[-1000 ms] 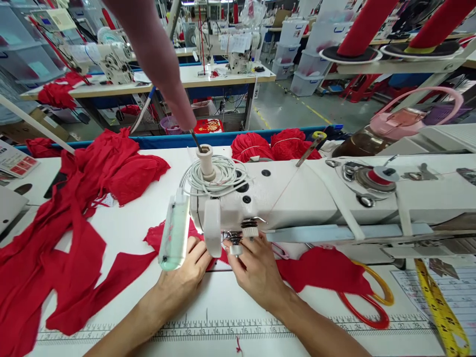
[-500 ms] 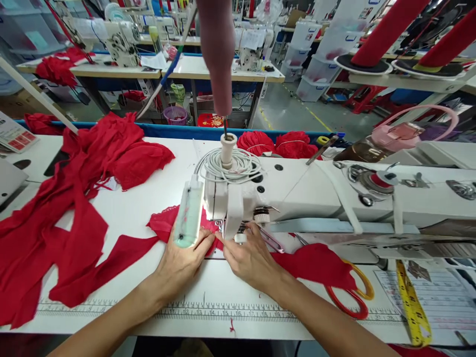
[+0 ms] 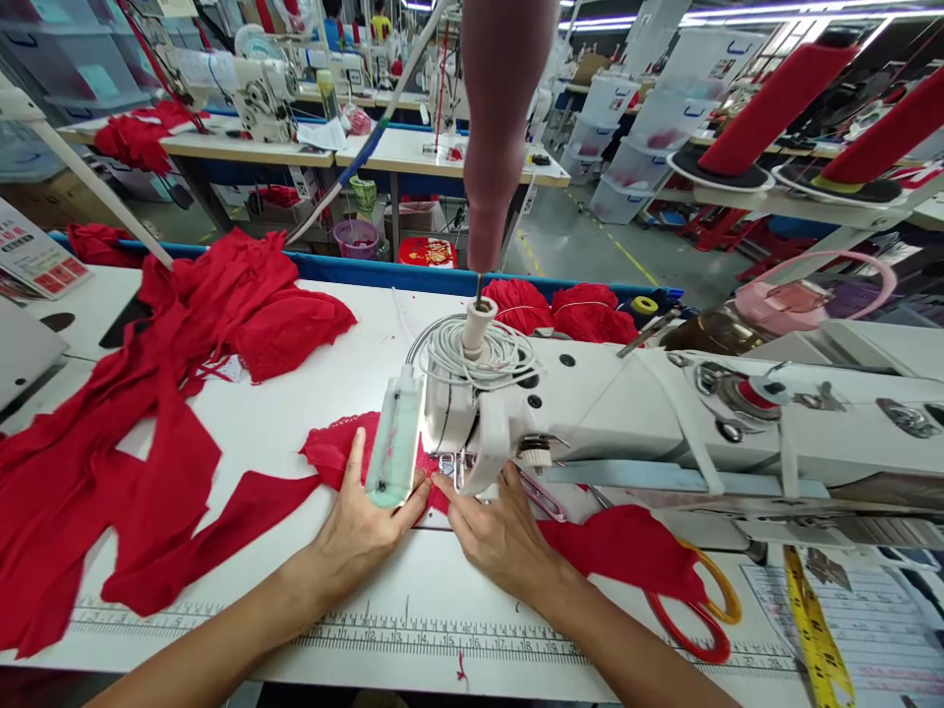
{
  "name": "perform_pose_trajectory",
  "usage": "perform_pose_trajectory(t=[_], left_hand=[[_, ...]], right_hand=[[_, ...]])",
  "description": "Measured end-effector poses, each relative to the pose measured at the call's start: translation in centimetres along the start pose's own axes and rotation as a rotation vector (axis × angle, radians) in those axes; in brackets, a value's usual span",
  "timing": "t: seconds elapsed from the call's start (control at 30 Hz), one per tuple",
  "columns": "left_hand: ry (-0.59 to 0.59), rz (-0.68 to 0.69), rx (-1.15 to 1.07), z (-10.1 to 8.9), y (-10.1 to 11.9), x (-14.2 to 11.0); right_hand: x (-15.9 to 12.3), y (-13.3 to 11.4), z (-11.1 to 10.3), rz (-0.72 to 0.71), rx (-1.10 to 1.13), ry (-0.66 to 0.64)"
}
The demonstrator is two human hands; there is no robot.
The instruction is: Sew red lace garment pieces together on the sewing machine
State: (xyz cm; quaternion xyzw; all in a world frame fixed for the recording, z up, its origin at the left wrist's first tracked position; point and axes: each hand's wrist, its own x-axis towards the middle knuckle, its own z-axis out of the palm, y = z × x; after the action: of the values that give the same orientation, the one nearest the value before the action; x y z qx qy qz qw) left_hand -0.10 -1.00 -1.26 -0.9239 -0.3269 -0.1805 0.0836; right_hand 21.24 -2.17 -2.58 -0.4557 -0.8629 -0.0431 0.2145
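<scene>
A piece of red fabric (image 3: 330,454) lies under the needle area of a white sewing machine (image 3: 605,393). My left hand (image 3: 361,526) rests flat on it with fingers spread, the index stretched forward. A pale green translucent cover (image 3: 392,452) hides part of that hand. My right hand (image 3: 498,536) reaches to the fabric on the other side of the presser foot (image 3: 446,466), thumb and fingers apart. The machine head hides some of its fingertips. Both thumbs nearly meet at the fabric just in front of the foot.
A heap of red fabric (image 3: 177,364) covers the left side. At right lie scissors (image 3: 719,590) with red and yellow handles, partly under red fabric, and a yellow tape measure (image 3: 815,629). Red bundles (image 3: 590,313) and a pink-lidded bottle (image 3: 782,300) stand behind the machine.
The view has tilted up and shifted slightly. My left index finger has lifted out from behind the green cover and stretches forward. My right hand stays by the presser foot.
</scene>
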Motion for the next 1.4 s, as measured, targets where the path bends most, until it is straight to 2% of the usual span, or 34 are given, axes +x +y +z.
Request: perform_pose_trajectory(t=[0.27,0.57,0.7,0.93,1.13,1.4], left_hand=[[0.01,-0.067,-0.06,1.2,-0.6,-0.7],[-0.005,-0.009,-0.135,2.3,-1.9,-0.7],[0.025,0.025,-0.131,2.8,-2.5,-1.0],[-0.052,-0.009,-0.199,1.2,-2.3,-0.3],[-0.027,-0.029,-0.084,0.1,-0.8,0.2],[-0.037,-0.07,-0.054,-0.3,-0.5,1.2]], right_hand=[[0.7,-0.6,-0.8,0.034,-0.016,-0.073],[1.0,-0.7,-0.8,0.03,-0.07,-0.128],[0.9,-0.8,-0.7,0.036,-0.095,-0.125],[0.9,-0.9,-0.5,0.066,-0.065,-0.153],[1.1,-0.7,-0.8,0.1,0.036,-0.136],[1.2,-0.6,-0.7,0.148,0.129,-0.1]])
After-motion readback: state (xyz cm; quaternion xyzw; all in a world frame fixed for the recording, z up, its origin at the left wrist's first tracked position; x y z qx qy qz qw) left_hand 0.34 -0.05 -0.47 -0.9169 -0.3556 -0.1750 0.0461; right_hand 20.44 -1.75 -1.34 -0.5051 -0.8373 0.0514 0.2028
